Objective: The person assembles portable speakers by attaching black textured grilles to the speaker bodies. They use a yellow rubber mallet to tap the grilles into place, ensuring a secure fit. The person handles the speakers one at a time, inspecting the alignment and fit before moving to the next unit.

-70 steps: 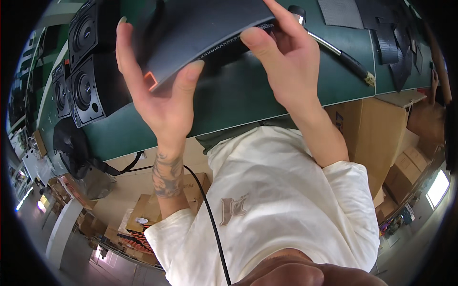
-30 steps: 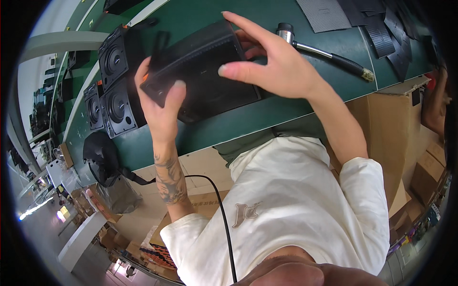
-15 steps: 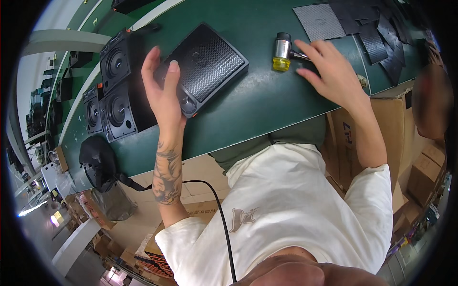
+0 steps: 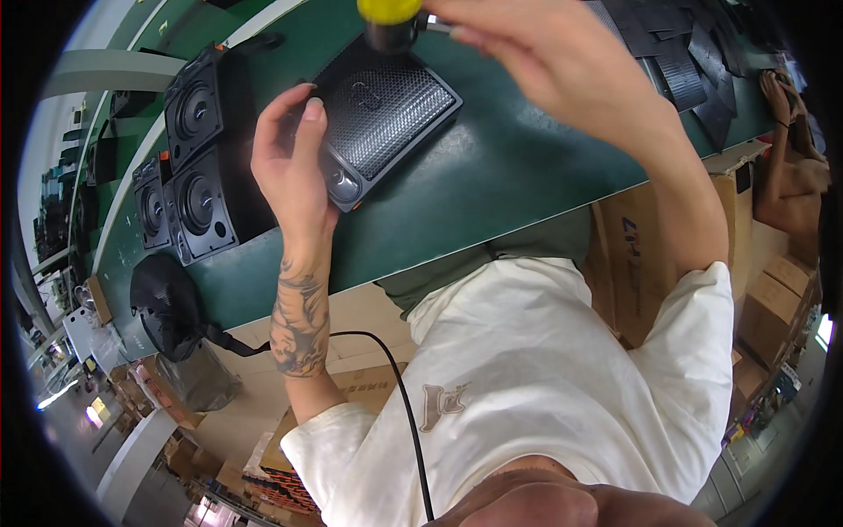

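Observation:
A black speaker (image 4: 391,119) with a perforated metal grille lies grille up on the green workbench (image 4: 505,171). My left hand (image 4: 294,162) is at its left side, thumb and forefinger apart and curved upward. The palm faces the speaker and seems to rest against its edge; the other fingers are mostly hidden. My right hand (image 4: 527,44) is closed around the handle of a small mallet (image 4: 391,33). The mallet's head, with one yellow end and one black end, is raised over the far part of the grille and partly cut off by the upper edge.
Several speaker cabinets (image 4: 200,198) without grilles stand at the left. Loose dark grille panels (image 4: 680,75) are piled at the far right. A black bag (image 4: 165,303) sits on the bench's left end. Cartons (image 4: 632,263) stand below the right side. Another person's hands (image 4: 781,97) show at far right.
My right hand has taken hold of the mallet, lifted it off the bench and brought it left over the speaker. My left hand stays beside the speaker.

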`<state>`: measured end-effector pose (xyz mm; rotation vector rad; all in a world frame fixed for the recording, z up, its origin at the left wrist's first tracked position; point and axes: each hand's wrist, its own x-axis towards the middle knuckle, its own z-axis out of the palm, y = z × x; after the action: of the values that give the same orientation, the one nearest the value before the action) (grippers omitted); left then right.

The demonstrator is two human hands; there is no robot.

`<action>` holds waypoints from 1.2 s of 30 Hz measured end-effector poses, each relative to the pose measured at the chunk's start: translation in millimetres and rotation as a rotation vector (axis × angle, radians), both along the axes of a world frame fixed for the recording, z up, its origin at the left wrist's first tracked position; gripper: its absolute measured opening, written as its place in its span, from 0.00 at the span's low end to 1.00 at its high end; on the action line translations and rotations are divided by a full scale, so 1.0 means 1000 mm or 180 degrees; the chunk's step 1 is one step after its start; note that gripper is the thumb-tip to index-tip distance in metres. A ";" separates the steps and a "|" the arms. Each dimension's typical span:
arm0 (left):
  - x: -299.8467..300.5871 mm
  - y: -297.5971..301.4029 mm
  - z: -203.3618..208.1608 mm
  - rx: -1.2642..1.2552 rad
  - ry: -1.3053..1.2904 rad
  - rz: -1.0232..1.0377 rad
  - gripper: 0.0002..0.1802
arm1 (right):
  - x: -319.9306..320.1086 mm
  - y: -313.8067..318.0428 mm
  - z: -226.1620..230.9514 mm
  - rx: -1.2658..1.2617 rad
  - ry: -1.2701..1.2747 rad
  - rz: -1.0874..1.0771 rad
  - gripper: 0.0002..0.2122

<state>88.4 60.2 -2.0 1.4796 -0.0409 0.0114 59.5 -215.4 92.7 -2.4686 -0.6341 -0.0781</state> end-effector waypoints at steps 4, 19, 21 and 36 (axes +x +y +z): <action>0.000 0.002 -0.003 0.0024 -0.0040 0.0068 0.13 | 0.002 0.006 0.012 -0.0519 0.0181 -0.0223 0.14; 0.005 0.003 -0.016 -0.0060 -0.0260 0.0038 0.10 | -0.047 0.008 -0.006 -0.0425 -0.0525 -0.0054 0.18; 0.005 0.007 -0.018 0.0080 -0.0238 0.0004 0.12 | -0.045 0.018 0.002 -0.0236 -0.0563 0.0103 0.16; 0.004 0.006 -0.022 -0.0374 -0.0241 0.0005 0.16 | -0.031 0.050 0.010 -0.0028 -0.0322 0.0486 0.20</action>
<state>92.3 65.9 -24.1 1.3615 -0.0987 0.0701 28.2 -165.7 102.8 -2.4277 -0.8657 -0.1416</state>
